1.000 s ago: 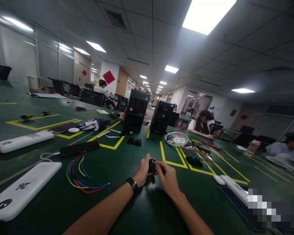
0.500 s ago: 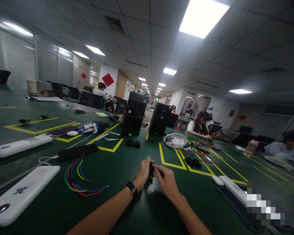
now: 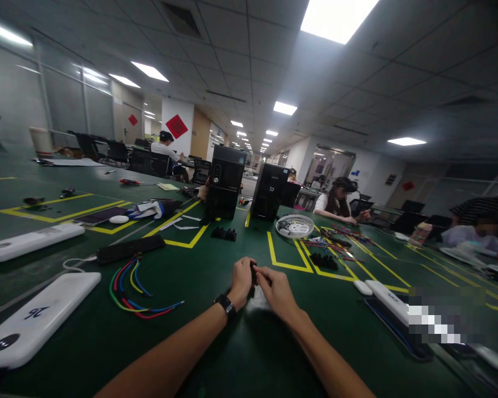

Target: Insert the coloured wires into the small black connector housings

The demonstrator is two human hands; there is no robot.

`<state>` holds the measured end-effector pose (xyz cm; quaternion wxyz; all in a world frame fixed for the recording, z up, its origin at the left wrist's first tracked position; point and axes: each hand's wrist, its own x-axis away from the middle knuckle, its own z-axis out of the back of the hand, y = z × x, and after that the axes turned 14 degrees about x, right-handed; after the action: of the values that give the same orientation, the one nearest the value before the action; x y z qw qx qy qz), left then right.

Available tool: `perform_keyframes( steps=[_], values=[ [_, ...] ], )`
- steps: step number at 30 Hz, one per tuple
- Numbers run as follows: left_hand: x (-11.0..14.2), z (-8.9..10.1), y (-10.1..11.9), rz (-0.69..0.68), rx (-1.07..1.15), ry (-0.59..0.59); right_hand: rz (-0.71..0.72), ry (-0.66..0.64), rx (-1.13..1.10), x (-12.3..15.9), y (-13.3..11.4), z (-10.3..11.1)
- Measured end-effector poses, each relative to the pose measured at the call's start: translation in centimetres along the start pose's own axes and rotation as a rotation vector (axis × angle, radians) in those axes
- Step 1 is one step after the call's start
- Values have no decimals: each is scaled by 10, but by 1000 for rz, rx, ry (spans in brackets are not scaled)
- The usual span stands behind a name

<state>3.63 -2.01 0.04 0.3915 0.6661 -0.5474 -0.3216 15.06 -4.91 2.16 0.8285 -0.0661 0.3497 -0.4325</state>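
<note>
In front of me my left hand (image 3: 242,280), with a dark watch on the wrist, is closed around a small black part (image 3: 253,273), mostly hidden by the fingers. My right hand (image 3: 279,290) meets it from the other side, thumb and forefinger pinched against the part. Its exact kind is too small to make out. To the left, a bundle of red, green, blue and yellow wires (image 3: 122,294) lies curved on the green table (image 3: 207,354). Beyond my hands sits a black toothed block (image 3: 224,234); a similar black block (image 3: 323,261) lies to the right.
Two black computer towers (image 3: 226,182) stand at the back, with a white round basket (image 3: 294,226) right of them. More loose wires (image 3: 336,243) spread behind the right block. White slab-like devices (image 3: 45,315) lie left. A person (image 3: 338,202) sits across the table.
The view has shifted slightly, so the table items appear a little higher and further left. Both hands stay together on the black part, with my right fingers slightly repositioned.
</note>
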Motion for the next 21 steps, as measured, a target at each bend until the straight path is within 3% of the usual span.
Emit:
perform_keyframes(
  steps=[6, 13, 18, 21],
  values=[
    [1, -1, 0, -9, 47, 17, 10, 1, 3, 0, 0, -1],
    [-10, 1, 1, -25, 266, 33, -98, -7, 119, 6, -6, -1],
    [-13, 8, 0, -26, 243, 52, -96, -57, 188, 12, -16, -3],
    [-11, 13, -4, -96, 167, 48, -76, -81, 225, 8, -16, 4]
  ],
)
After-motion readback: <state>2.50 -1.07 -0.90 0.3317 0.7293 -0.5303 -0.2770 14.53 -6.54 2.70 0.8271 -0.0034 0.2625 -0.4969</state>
